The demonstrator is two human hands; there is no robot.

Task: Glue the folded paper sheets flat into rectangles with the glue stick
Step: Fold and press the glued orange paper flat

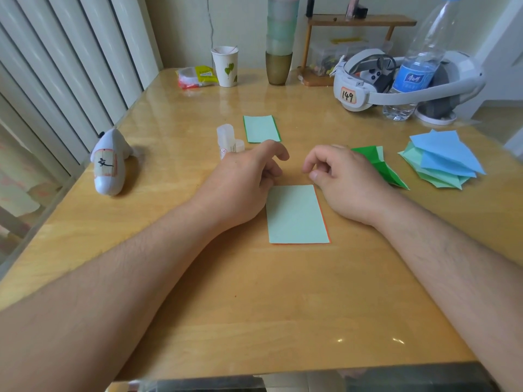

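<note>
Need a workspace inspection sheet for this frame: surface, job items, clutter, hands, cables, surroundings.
Surface: glossy wooden table.
Job's things: near rectangle lies flat between the hands; far rectangle beyond; glue stick beside it; green folded sheet and paper stack at right.
Clutter: plush toy, paper cup, snack packet, stacked cups, headset, water bottle.
Grippers: left hand and right hand loosely curled, holding nothing.
Cables: nothing seen.
Surroundings: curtain at left, small shelf behind.
</note>
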